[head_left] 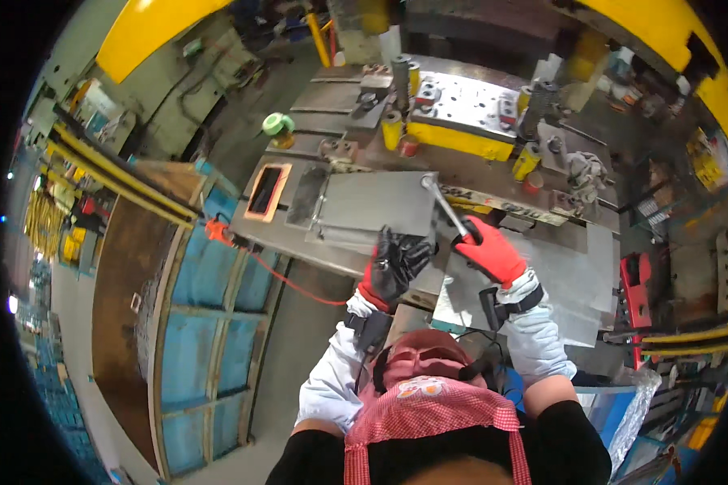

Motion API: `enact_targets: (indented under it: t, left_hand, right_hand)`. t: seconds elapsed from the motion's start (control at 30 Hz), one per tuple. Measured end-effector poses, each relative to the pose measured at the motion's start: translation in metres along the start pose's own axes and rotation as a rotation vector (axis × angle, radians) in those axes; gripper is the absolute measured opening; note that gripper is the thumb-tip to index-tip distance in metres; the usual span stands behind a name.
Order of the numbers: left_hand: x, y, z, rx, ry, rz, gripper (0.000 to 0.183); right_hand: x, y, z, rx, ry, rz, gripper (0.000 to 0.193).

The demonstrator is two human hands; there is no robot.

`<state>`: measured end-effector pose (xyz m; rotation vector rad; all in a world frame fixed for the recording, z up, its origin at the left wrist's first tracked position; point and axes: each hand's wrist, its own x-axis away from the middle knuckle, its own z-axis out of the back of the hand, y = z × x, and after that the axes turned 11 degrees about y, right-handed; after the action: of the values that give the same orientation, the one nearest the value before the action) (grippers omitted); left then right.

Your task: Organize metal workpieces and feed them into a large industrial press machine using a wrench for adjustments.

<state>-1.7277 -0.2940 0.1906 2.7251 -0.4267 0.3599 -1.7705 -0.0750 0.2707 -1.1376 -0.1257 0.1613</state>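
My right hand (495, 252), in a red glove, is closed round a slim metal rod tool with a round end (445, 204). The round end rests at the far right corner of a flat grey metal sheet (372, 202); its exact kind cannot be made out. By the sheet's near edge is my left hand (400, 263), in a red glove with a black-coated palm. Its fingers look apart and loosely bent, and nothing shows in them. More thin metal sheets (554, 275) lie stacked to the right, beneath and beyond my right forearm.
Ahead stands a press die (465, 105) with a yellow base (461, 141) and yellow-collared posts. A phone-like dark device (267, 192) and a green-lidded bottle (278, 129) are at left. A rag (587, 174) lies at right. A blue-panelled cart (210, 331) borders the left side.
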Motion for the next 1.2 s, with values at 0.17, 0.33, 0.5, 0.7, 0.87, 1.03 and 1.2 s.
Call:
enact_targets:
  t: [0.17, 0.33, 0.5, 0.7, 0.87, 1.03, 1.2]
  left_hand:
    - [-0.032, 0.007, 0.029, -0.485, 0.181, -0.193, 0.03]
    - [0.014, 0.022, 0.068, -1.444, 0.062, -0.659, 0.026]
    - [0.004, 0.046, -0.037, -1.671, -0.343, -1.267, 0.034]
    - [-0.074, 0.075, -0.099, -1.679, -0.811, -1.397, 0.008]
    - [-0.141, 0.08, -0.082, -1.382, -0.821, -0.943, 0.025]
    - [-0.175, 0.085, -0.073, -1.433, -0.846, -0.942, 0.018]
    - [-0.179, 0.093, -0.069, -1.523, -0.736, -0.885, 0.041]
  right_hand:
    - [0.031, -0.001, 0.017, 0.088, -0.118, 0.008, 0.056]
    - [0.097, 0.001, 0.049, -0.107, -0.306, 0.084, 0.056]
    - [0.144, 0.011, 0.069, -0.252, -0.166, -0.207, 0.057]
    - [0.14, -0.011, 0.077, -0.566, 0.168, -0.221, 0.049]
    - [0.106, -0.006, 0.065, -0.427, 0.14, -0.285, 0.048]
    - [0.097, -0.008, 0.059, -0.706, 0.058, -0.277, 0.051]
    - [0.063, -0.001, 0.052, -0.698, 0.041, -0.242, 0.042]
